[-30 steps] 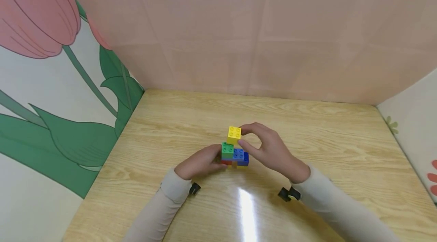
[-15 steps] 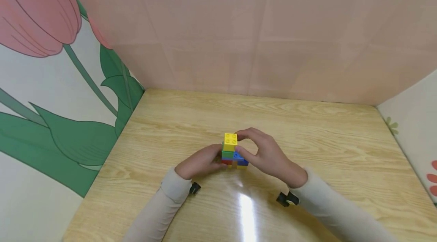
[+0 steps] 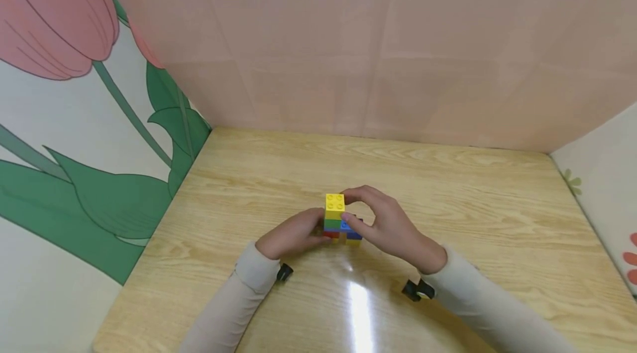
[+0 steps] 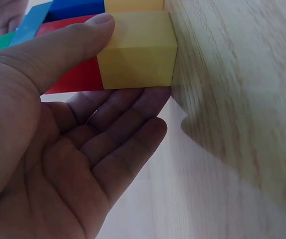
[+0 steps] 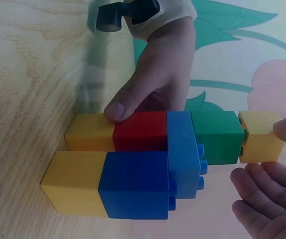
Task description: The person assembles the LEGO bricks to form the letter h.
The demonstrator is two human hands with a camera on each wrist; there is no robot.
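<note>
A small tower of toy building bricks stands on the table. Two yellow bricks form its feet, one (image 5: 78, 181) under a dark blue brick (image 5: 135, 184), the other under a red brick (image 5: 140, 130). A light blue brick (image 5: 181, 154) bridges both, with a green brick (image 5: 215, 137) on its left end. My left hand (image 3: 293, 234) grips the red-and-yellow leg, thumb in front and fingers behind. Between thumb and fingers, my right hand (image 3: 390, 228) pinches a yellow brick (image 3: 335, 207) over the green one. In the right wrist view, green studs show in a narrow gap below it.
The wooden table (image 3: 448, 192) meets a pink-covered wall (image 3: 368, 48) at the back. A wall with painted tulips (image 3: 55, 10) rises at the left, and a pale wall (image 3: 607, 176) at the right. Light reflects off the tabletop near the front.
My right hand has brought the yellow brick down and slightly left, from above and behind the green brick onto its top. The left hand has stayed on the tower.
</note>
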